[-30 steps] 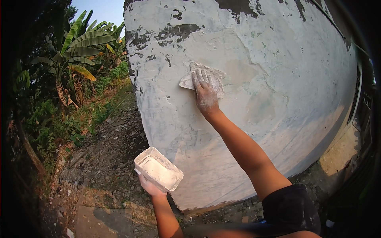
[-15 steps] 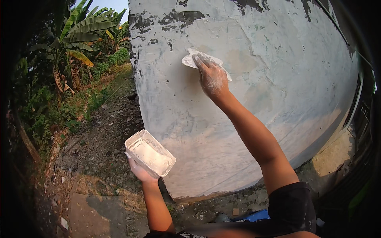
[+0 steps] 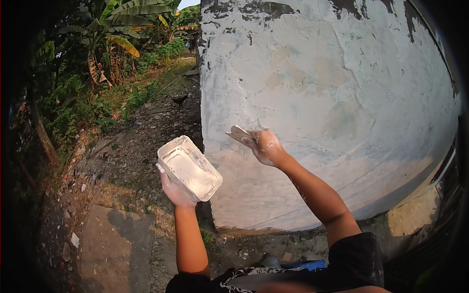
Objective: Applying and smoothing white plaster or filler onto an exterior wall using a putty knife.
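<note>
My left hand [image 3: 177,191], dusted white, supports a rectangular plastic tub [image 3: 211,187] from its left side and underneath. White paste [image 3: 188,167] lies inside the tub and coats its walls. In front of the wall, up and right of the tub, my right hand [image 3: 267,147] grips a flat putty scraper [image 3: 239,134] smeared with white, seen nearly edge-on. White smears cover that hand's fingers and knuckles. The scraper appears apart from the wall [image 3: 303,107], which has a pale skim coat with beige and greenish patches and dark peeled spots along the top.
The wall's left edge borders a gravelly dirt path [image 3: 132,156] with banana plants [image 3: 127,29] beyond it. A concrete slab [image 3: 117,244] lies at the lower left. Near my body, a blue object [image 3: 310,265] sits on the ground. A pipe [image 3: 430,29] runs along the upper right.
My right hand has come down from the upper wall with the scraper, turning it edge-on, nearer the tub. The tub has risen slightly. The view has shifted, so the wall sits further right.
</note>
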`<state>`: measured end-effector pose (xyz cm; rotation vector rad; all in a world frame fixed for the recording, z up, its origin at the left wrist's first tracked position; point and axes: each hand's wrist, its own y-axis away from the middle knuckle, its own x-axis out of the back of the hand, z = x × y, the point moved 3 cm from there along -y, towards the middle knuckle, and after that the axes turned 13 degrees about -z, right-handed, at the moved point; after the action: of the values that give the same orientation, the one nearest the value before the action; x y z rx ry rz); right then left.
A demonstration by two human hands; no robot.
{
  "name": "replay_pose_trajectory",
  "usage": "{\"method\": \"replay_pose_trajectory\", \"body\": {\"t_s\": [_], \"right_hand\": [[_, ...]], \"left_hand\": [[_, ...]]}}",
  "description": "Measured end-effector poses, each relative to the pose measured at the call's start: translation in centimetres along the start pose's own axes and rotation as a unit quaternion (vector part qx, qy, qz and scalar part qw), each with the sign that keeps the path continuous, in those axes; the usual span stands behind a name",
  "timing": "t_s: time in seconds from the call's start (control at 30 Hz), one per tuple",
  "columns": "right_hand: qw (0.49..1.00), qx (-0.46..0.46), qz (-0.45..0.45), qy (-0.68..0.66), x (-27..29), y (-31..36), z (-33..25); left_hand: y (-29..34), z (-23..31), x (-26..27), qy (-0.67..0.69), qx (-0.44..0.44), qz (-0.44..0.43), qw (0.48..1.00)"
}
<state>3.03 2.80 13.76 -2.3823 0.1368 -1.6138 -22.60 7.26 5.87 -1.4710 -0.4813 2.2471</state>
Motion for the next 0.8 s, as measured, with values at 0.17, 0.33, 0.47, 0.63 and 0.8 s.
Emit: {"method": "replay_pose_trajectory", "body": {"t_s": [0.17,0.33,0.47,0.63,0.8], "right_hand": [[0.939,0.009,0.069,-0.338,1.8,3.2,-4.2],[0.98,0.087,-0.016,-0.181,2.2,5.8,-7.2],[0.982,0.139,-0.084,0.092,1.3,5.5,-10.4],[0.964,0.15,-0.092,0.199,-0.6,4.9,-11.5],[0.948,0.151,-0.131,0.246,-1.6,5.0,-11.9]], "left_hand": [[0.5,0.7,0.4,0.01,-0.026,0.003,1.0],[1.1,0.7,0.0,-0.007,-0.012,-0.047,0.999],[2.0,1.2,-1.1,-0.074,-0.013,-0.094,0.993],[2.6,1.9,-1.9,-0.072,-0.038,-0.147,0.986],[2.9,2.0,-1.9,-0.066,-0.053,-0.174,0.981]]}}
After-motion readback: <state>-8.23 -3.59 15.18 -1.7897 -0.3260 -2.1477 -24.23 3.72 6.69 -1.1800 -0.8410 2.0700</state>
